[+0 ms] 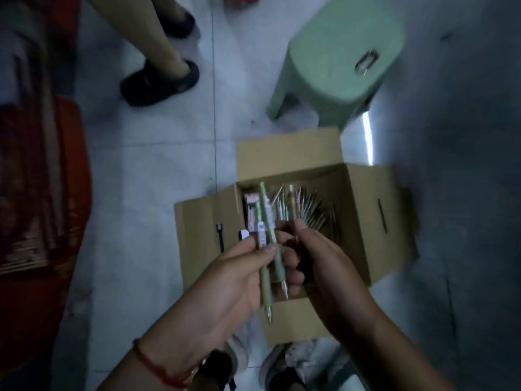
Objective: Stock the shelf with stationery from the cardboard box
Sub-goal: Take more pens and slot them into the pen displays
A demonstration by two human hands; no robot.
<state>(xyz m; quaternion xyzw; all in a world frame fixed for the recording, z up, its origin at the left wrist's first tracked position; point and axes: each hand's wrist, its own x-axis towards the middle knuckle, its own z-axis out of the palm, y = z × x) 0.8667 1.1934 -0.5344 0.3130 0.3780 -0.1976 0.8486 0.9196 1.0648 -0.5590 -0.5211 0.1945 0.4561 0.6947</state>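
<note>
**Both hands full of pens above the open box**

Gripping two pale green pens (265, 249) between thumb and curled fingers, the left hand (234, 280) holds them upright with tips pointing near, toward the person; a red cord bracelet (158, 371) circles that wrist. Just to the right, touching the left fingers, the right hand (324, 261) clasps a fanned bundle of darker pens (310, 210) whose far ends spread out over the box; motion blur hides how many there are. Both hands hover above the cardboard box (363, 221), which sits on the pale tiled floor (146, 170) with all its flaps folded outward; inside, at its left wall, stands a pink packet (251, 213), and more contents lie in shadow. Far right of the box stands a green plastic stool (344, 57); at far left, another person's legs in black clogs (160, 83) stand on the tiles; red and brown stacked goods (42, 179) fill the left edge; the person's own shoes (284, 365) show at the near edge.
</note>
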